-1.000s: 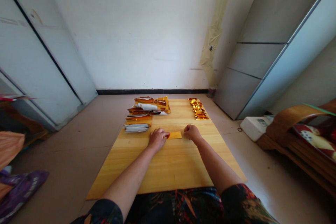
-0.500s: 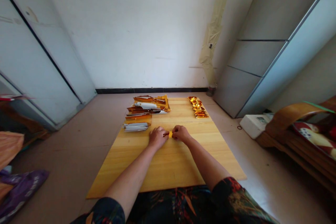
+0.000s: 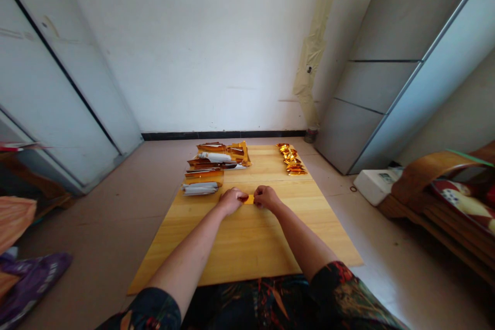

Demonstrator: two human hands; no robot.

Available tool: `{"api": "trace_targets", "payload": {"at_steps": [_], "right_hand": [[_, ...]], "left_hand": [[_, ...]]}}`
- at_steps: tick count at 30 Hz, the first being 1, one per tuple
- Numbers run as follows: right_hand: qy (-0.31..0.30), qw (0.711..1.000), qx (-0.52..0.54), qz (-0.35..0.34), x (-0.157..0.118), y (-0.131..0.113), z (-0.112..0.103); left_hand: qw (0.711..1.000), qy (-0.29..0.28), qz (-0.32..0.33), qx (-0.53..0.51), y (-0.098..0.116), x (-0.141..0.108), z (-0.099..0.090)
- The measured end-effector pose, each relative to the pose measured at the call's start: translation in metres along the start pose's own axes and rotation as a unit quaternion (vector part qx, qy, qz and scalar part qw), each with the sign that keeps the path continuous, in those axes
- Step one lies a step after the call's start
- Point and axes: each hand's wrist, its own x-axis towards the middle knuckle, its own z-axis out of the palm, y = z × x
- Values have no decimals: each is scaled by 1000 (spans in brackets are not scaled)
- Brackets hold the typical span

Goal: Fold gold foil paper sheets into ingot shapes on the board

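Between my hands, at the middle of the wooden table (image 3: 247,247), lies a small piece of shiny gold foil (image 3: 249,199). My left hand (image 3: 232,200) is closed on its left end, where a darker, brownish fold shows at the fingertips. On the other end, my right hand (image 3: 266,197) pinches the foil with curled fingers. Farther left sit stacks of gold foil sheets (image 3: 236,151), and nearest me a stack of white-looking sheets (image 3: 200,188). Several twisted gold foil pieces (image 3: 291,157) form a row at the far right.
A white wall (image 3: 216,62) with a dark baseboard stands beyond the table. To the right are a grey refrigerator (image 3: 371,77), a white box (image 3: 373,185) and a wooden seat (image 3: 429,206). A purple bag (image 3: 38,278) lies on the floor at left.
My left hand has shifted slightly left, and more of the gold foil shows between the hands. My right hand stays in nearly the same place.
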Motion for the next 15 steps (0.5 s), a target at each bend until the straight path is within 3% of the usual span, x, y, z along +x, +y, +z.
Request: {"api": "trace_targets", "payload": {"at_steps": [9, 15], "right_hand": [[4, 1000, -19, 1, 0, 0, 0], [80, 988, -134, -5, 4, -9, 3]], "left_hand": [[997, -21, 2, -68, -4, 6, -1], [1000, -5, 7, -18, -2, 3, 0]]}}
